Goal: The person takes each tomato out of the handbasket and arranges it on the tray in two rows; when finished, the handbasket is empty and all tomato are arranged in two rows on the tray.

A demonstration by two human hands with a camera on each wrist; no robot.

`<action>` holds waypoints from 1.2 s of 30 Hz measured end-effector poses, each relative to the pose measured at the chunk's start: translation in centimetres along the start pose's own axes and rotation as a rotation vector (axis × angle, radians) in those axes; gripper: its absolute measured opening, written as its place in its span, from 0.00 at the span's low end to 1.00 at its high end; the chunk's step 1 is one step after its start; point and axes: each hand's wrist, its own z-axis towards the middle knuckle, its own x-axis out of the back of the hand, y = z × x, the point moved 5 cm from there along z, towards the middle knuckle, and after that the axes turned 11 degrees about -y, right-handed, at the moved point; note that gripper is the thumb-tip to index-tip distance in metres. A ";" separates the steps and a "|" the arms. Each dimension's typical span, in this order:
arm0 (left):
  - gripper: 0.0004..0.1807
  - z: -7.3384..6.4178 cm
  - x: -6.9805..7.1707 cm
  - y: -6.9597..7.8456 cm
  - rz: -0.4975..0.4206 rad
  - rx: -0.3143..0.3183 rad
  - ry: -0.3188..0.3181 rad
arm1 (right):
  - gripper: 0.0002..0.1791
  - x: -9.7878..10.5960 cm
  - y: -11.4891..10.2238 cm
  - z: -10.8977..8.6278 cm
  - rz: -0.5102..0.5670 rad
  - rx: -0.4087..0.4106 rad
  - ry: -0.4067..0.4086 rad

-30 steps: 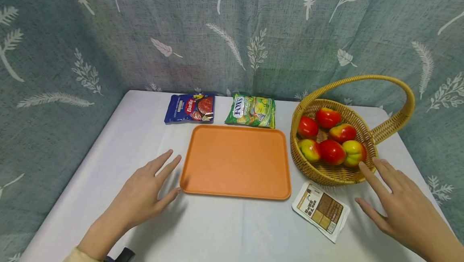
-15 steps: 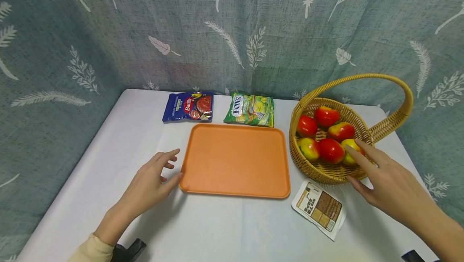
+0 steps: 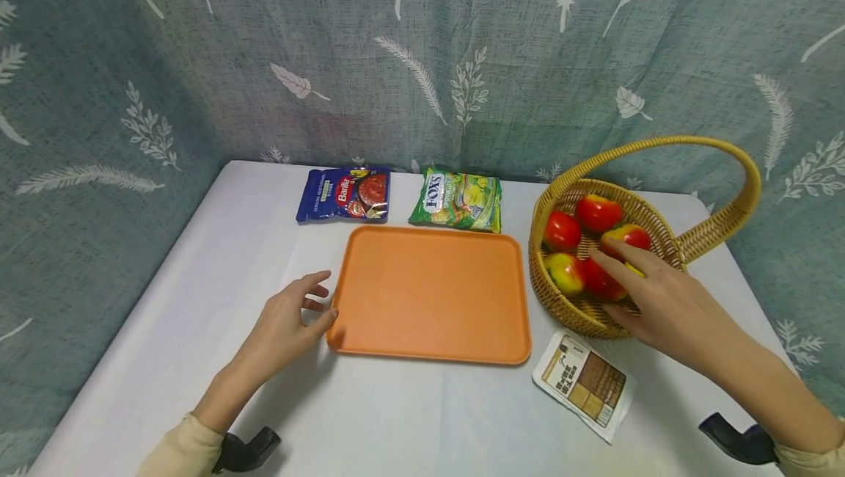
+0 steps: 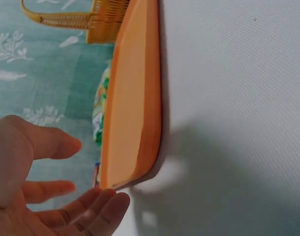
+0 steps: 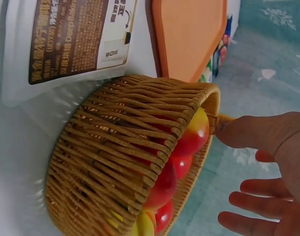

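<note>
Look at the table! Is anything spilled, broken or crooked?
Nothing looks spilled or broken. Only the white-and-brown packet looks a bit crooked: it lies slanted in front of the basket, while the orange tray sits nearly straight. The fruit I can see is all inside the basket.

Bright, even light, probably from overhead, fills the head view and lays soft shadows on the white worktop. The left wrist view is dimmer, its leaf-patterned curtain slightly blurred; in the right wrist view, small highlights glint on the fruits.
</note>
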 end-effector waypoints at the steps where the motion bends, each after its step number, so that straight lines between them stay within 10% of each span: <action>1: 0.33 0.1 -0.1 -0.1 -0.004 0.011 -0.004 | 0.46 -0.1 0.0 0.3 0.002 -0.001 -0.008; 36: 0.28 2.4 -1.7 -2.6 -0.055 0.107 -0.011 | 0.33 -5.1 0.6 5.6 0.081 -0.017 -0.254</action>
